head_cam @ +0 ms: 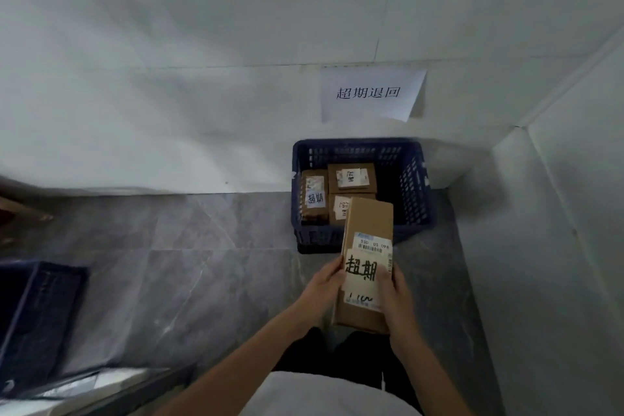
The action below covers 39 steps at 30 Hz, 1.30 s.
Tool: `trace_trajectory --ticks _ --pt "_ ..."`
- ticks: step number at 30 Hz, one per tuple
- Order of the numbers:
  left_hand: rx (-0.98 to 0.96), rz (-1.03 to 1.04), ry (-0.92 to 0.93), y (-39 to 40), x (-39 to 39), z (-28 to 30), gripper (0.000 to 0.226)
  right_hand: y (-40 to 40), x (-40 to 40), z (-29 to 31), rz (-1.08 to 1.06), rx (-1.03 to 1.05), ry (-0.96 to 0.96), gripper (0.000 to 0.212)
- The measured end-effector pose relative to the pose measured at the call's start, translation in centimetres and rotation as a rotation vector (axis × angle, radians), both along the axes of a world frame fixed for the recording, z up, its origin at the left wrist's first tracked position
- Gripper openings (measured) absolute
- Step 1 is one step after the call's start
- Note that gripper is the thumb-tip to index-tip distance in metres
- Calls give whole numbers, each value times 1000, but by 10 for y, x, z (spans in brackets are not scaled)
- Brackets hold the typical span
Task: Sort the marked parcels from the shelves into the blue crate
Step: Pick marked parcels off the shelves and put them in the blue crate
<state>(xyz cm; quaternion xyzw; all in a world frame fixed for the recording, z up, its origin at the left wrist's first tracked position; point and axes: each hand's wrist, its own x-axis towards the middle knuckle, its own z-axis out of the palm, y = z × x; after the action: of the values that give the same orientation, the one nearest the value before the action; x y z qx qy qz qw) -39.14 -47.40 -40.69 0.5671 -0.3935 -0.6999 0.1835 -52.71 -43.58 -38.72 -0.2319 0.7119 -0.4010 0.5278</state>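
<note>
Hands come first, nearest the camera: the left hand point(326, 284) grips the left edge of a marked parcel point(366, 267) and the right hand point(393, 290) grips its right edge, fingers curled round the cardboard, thumb lying over the label. That label carries bold handwritten characters under a printed barcode strip. The parcel is held in the air, tilted away, its far end overlapping the near rim of the blue crate point(415, 192) on the floor. Inside the crate lie three parcels point(351, 177) already sorted, each with a handwritten tag, packed into the left half; the right half looks free. Behind the crate, a paper sign point(371, 93) is taped to the white wall. At the near left edge sits a second dark crate point(37, 311). Judging by this, the task is well under way: three are in, a fourth is about to drop, and how many remain on the shelves cannot be told
</note>
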Motion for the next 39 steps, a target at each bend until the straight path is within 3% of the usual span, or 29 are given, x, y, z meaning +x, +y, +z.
trace_trajectory --ticks 7,16,22,29,33,36,39 --pt "-3 -20 -67 -109 -95 -52 43 -113 -89 -55 -38 35 36 23" --pt "50 146 -121 -230 -215 -202 42 -253 -196 -220 24 164 27 40" --pt "114 246 -173 -283 -243 -294 37 -310 -226 -322 70 201 -87 40" --pt "88 281 -232 -298 -249 -349 37 -332 -237 -386 208 177 -69 44" --pt "-8 119 -480 -308 -253 -382 50 -346 -231 -417 215 211 -59 51" --pt "-154 -205 -842 -319 -247 -399 63 -358 -226 -438 216 227 -38 55" --pt "-315 -491 -1035 -322 -239 -406 78 -365 -224 -457 245 285 3 57"
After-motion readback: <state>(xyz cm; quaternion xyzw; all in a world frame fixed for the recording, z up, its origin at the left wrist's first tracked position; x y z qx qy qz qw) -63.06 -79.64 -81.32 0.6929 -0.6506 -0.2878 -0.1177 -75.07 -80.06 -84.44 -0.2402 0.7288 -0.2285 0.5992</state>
